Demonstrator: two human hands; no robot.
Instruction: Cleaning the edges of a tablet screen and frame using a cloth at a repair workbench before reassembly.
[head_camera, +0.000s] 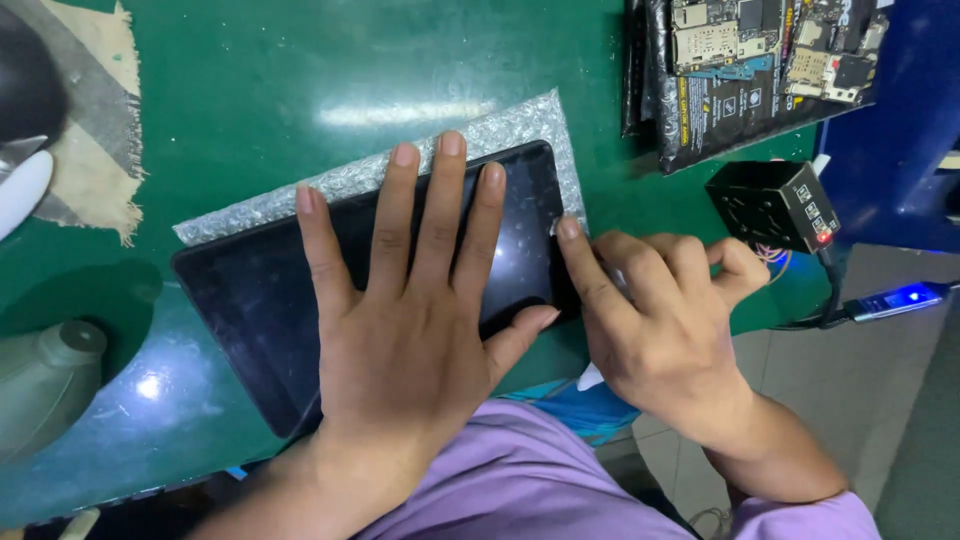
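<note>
Tablet (260, 290), dark-screened, lies mid-frame on bubble wrap (500, 130) over the green table (250, 80); left hand (410, 330) presses flat on it, fingers spread apart; right hand (660, 320) curled, forefinger touching its right edge; opened devices (770, 50) at upper right, cut off by the frame.

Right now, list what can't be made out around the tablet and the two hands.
- Head view: the middle of the tablet screen is hidden under the flat left hand.
- What the right hand pinches at the tablet's edge is hidden by its own curled fingers.
- The bubble wrap lies mostly under the tablet.
- The circuit boards are cut off by the top edge.
- The grey bottle is cut off by the left edge.
</note>
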